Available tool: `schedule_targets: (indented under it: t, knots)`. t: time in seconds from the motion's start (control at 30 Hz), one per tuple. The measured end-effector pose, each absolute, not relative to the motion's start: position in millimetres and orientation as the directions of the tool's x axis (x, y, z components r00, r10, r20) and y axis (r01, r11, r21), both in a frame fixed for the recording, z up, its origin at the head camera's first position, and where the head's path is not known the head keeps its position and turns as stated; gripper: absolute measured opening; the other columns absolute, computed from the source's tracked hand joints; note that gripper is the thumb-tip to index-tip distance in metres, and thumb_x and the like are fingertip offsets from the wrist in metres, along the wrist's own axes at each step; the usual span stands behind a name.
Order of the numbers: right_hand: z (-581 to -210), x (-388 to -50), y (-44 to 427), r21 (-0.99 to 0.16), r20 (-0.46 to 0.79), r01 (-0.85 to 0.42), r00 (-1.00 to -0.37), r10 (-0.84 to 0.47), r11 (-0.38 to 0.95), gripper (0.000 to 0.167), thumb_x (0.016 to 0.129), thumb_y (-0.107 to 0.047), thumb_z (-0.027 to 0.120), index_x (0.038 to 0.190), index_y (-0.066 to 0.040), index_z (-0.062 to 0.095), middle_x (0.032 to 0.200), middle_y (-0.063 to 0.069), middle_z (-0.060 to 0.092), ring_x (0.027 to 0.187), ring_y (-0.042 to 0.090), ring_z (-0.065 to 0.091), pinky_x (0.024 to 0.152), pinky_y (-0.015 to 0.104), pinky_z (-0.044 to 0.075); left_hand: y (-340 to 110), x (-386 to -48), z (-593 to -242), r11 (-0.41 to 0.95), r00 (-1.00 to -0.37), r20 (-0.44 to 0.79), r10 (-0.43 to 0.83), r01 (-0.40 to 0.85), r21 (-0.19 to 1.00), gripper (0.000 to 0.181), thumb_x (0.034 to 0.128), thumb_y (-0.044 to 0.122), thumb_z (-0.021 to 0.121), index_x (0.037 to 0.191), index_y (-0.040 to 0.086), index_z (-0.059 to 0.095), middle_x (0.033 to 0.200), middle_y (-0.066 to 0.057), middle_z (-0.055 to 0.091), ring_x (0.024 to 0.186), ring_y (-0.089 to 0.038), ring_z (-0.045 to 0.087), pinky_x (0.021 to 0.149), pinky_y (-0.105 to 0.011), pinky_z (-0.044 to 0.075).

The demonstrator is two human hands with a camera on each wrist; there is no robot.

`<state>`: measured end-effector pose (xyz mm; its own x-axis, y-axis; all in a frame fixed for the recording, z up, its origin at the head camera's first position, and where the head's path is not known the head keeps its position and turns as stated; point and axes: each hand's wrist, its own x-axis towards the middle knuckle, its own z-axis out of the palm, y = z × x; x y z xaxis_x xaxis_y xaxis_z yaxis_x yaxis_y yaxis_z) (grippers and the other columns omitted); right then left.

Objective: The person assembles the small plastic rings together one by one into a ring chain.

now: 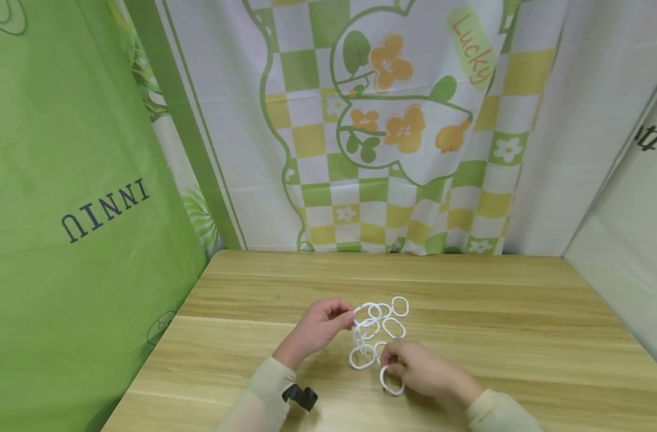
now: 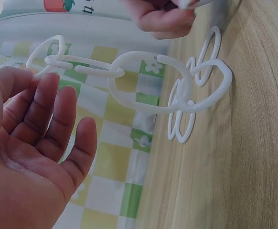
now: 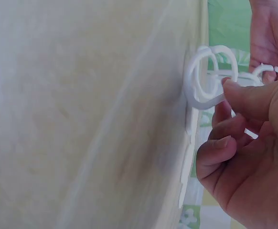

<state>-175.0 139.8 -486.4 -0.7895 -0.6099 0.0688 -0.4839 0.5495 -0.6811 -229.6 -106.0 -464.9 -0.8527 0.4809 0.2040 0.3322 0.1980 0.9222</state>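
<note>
My left hand (image 1: 320,327) pinches a white oval curtain ring (image 2: 44,40) between thumb and index finger, the other fingers loosely bent. From it a short chain of linked rings (image 2: 111,78) hangs toward the table, its links showing small gaps. My right hand (image 1: 425,369) holds another white ring (image 3: 192,98) between thumb and fingers, low over the table and nearer to me. In the right wrist view a second ring overlaps it; whether they are linked I cannot tell. Fingers hide part of both held rings.
Several loose white rings, one of them an oval ring (image 1: 407,307), lie on the wooden table (image 1: 495,312) just beyond my hands. A black wrist strap (image 1: 301,396) sits at my left cuff. Printed curtains (image 1: 317,198) stand behind the table, with a green one (image 1: 90,300) at the left.
</note>
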Motion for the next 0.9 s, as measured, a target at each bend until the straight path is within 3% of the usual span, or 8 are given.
schedule_targets:
  t: [0.2,0.33,0.47,0.6,0.73,0.9]
  knots:
    - [-478.6,-177.6,148.0,-0.794,0.076,-0.393,-0.821,-0.565,0.464,0.003,0.095,-0.013,0.063,0.093,-0.012,0.061,0.088,-0.002,0.058,0.08,0.013,0.053,0.067,0.027,0.045,-105.7,-229.9,-467.1,0.186,-0.845,0.205,0.495,0.333,0.924,0.016,0.0977,0.02,0.062,0.097,0.006,0.069,0.088,-0.007,0.068,0.08,-0.013,0.063,0.078,-0.041,0.056]
    - [-469.7,-179.0,152.7,-0.89,0.027,-0.248,-0.867,-0.497,0.384,0.01,0.096,-0.016,0.062,0.098,-0.006,0.061,0.089,0.005,0.058,0.083,0.019,0.052,0.069,0.029,0.044,-103.6,-228.6,-468.3,0.194,-0.847,0.185,0.499,0.317,0.928,0.019,0.0974,0.023,0.063,0.098,0.004,0.069,0.087,-0.003,0.067,0.08,-0.013,0.063,0.079,-0.044,0.055]
    - [-458.2,-181.2,156.6,-0.919,0.027,-0.196,-0.897,-0.441,0.342,0.018,0.096,-0.018,0.062,0.102,-0.001,0.061,0.088,0.009,0.058,0.074,0.016,0.052,0.062,0.026,0.045,-100.9,-226.7,-468.8,0.202,-0.845,0.173,0.505,0.311,0.928,0.022,0.097,0.022,0.063,0.1,0.001,0.068,0.086,0.0,0.067,0.08,-0.014,0.063,0.078,-0.04,0.056]
    - [-448.7,-182.8,158.8,-0.939,0.059,-0.184,-0.919,-0.391,0.29,0.017,0.097,-0.013,0.061,0.103,0.003,0.06,0.084,0.012,0.058,0.061,0.011,0.047,0.052,0.023,0.042,-98.7,-224.8,-469.7,0.224,-0.852,0.156,0.5,0.302,0.927,0.018,0.0969,0.023,0.064,0.097,0.005,0.069,0.085,0.0,0.067,0.079,-0.014,0.063,0.075,-0.032,0.055]
    - [-444.1,-183.9,159.5,-0.958,0.059,-0.148,-0.941,-0.333,0.248,0.017,0.096,-0.011,0.061,0.104,0.004,0.059,0.082,0.012,0.056,0.061,0.012,0.047,0.052,0.023,0.042,-96.2,-222.4,-469.8,0.221,-0.849,0.153,0.506,0.299,0.928,0.014,0.0962,0.021,0.064,0.096,0.007,0.069,0.085,-0.002,0.068,0.079,-0.013,0.063,0.074,-0.028,0.054]
    - [-442.5,-185.6,157.1,-0.973,0.049,-0.1,-0.971,-0.235,0.208,0.022,0.095,-0.012,0.064,0.105,0.007,0.059,0.08,0.011,0.055,0.062,0.013,0.049,0.054,0.024,0.044,-92.7,-220.2,-470.3,0.197,-0.827,0.166,0.537,0.315,0.929,0.02,0.0958,0.018,0.065,0.099,-0.002,0.067,0.086,-0.003,0.067,0.079,-0.011,0.063,0.074,-0.027,0.054]
